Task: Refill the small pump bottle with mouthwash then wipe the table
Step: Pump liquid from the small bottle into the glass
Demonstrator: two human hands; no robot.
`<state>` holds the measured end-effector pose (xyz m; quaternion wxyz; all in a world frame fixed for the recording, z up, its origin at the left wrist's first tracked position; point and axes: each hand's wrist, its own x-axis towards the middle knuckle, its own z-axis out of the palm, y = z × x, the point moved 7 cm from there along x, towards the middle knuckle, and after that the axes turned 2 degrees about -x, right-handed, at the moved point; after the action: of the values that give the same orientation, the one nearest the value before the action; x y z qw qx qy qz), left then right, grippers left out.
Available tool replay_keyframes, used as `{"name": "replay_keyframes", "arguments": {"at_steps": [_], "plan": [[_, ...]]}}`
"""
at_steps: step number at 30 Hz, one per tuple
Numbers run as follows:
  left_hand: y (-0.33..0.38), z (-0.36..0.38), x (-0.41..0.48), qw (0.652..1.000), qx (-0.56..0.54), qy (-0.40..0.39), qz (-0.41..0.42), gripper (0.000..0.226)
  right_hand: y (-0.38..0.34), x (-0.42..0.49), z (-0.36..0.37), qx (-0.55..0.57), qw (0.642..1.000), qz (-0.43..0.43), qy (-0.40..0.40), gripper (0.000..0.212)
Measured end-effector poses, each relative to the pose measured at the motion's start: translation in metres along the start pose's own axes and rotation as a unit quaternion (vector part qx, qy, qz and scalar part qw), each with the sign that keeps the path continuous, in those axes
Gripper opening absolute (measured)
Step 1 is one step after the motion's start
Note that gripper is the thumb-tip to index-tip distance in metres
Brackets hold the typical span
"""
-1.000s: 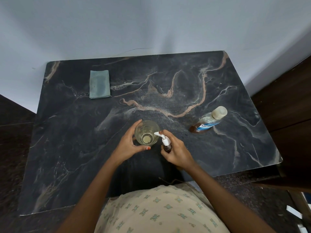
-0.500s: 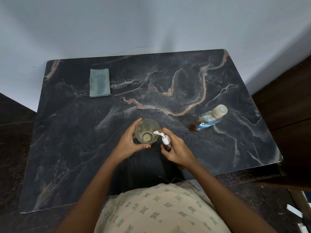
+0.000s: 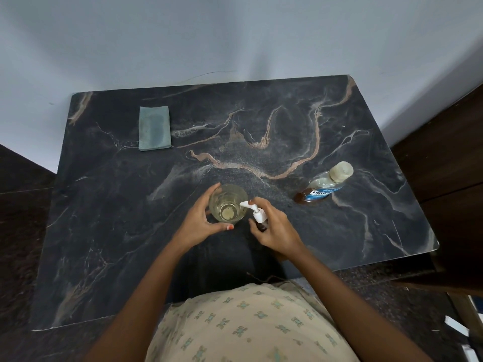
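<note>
Seen from above at a dark marble-patterned counter [image 3: 104,231] set against a pale wall. Left hand [image 3: 197,226] curled around a clear drinking glass [image 3: 228,203] standing upright near the counter's middle, thumb on the near side, fingers on the far side; a little pale liquid visible at the bottom. Right hand [image 3: 274,228] closed around a small dark pump bottle [image 3: 260,219], held upright just beside the glass, white pump head up top with its nozzle reaching over the glass rim. Forefinger of the right hand resting at the pump head; whether pressing or only touching, impossible to tell. Off to the right, well apart from both hands, a clear mouthwash bottle [image 3: 324,185] with a blue label and pale cap, standing on the counter with brownish liquid low inside. At the far left corner, a folded grey-green cloth [image 3: 154,128] lying flat, untouched. In the foreground, a cream patterned garment [image 3: 248,325] against the near edge.
</note>
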<state>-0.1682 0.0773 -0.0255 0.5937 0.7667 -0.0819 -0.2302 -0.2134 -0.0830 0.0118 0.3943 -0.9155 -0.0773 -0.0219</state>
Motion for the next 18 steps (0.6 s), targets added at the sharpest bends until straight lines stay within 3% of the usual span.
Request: {"name": "replay_keyframes", "arguments": {"at_steps": [4, 10, 18], "plan": [[0.0002, -0.0008, -0.0004, 1.0, 0.004, 0.001, 0.001, 0.096, -0.0028, -0.0003, -0.0007, -0.007, 1.0, -0.008, 0.013, 0.032], [0.0, -0.0003, -0.0006, 1.0, 0.005, 0.001, -0.003, 0.097, -0.0036, 0.0037, -0.0032, 0.016, 1.0, -0.001, 0.014, 0.042], [0.0009, 0.0011, -0.0005, 1.0, -0.003, -0.003, -0.005, 0.098, -0.0086, 0.0029, -0.0076, 0.007, 0.999, -0.016, 0.036, 0.039]]}}
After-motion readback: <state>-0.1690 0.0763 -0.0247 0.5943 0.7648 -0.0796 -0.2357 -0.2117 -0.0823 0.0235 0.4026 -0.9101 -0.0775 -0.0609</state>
